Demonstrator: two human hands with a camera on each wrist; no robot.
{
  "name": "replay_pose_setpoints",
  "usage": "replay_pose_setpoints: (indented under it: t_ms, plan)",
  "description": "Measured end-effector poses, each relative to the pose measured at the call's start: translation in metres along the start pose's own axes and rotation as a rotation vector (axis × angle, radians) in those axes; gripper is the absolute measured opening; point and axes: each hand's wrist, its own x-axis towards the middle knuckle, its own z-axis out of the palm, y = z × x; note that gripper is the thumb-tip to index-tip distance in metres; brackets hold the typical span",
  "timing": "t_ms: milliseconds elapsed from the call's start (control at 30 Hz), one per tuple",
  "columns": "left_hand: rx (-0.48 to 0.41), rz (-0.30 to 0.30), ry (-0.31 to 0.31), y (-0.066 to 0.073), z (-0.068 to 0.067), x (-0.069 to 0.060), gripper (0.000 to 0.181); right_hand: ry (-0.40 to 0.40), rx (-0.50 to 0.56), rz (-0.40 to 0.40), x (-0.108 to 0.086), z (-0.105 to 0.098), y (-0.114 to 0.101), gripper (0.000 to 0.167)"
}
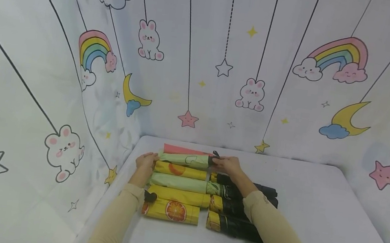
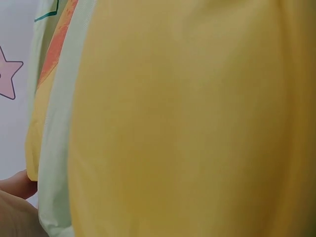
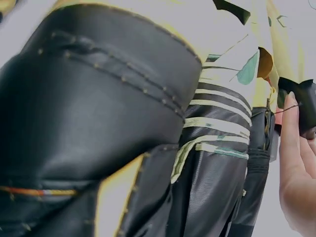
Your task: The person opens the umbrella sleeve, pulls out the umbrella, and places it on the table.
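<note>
Head view, pale-green roll: at the far part of the white table (image 1: 309, 210), the pale-green roll (image 1: 186, 160) lies between a pink roll (image 1: 175, 149) and an orange-printed yellow roll (image 1: 192, 173).
Long axis: left to right, roughly parallel to its neighbours; its black end points right.
Left hand: the left hand (image 1: 145, 165) pinches the roll's left end.
Right hand: the right hand (image 1: 229, 166) is clamped on the black end.
Left wrist view: a broad yellow surface (image 2: 182, 118) fills most of it; fingers show at lower left, their grip unclear.
Right wrist view: black rolls (image 3: 98, 98) crowd the left; fingers meet the black end at right.
</note>
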Motion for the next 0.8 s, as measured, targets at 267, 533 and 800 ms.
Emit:
replay_pose_setpoints:
  t_ms: [267, 533, 800]
  plan:
    - [-0.036, 0.022, 0.030, 0.0009, 0.0036, -0.0040, 0.058, 0.001, 0.061, 0.000, -0.0031, 0.0002, -0.0048, 0.061]
    - [-0.098, 0.042, 0.039, 0.0048, 0.0069, -0.0092, 0.055, 0.007, 0.087, 0.000, -0.0079, 0.0017, -0.0073, 0.057]
    - [-0.079, 0.038, 0.040, 0.0060, 0.0063, -0.0095, 0.054, 0.017, 0.119, -0.004, -0.0084, 0.0022, -0.0064, 0.058]
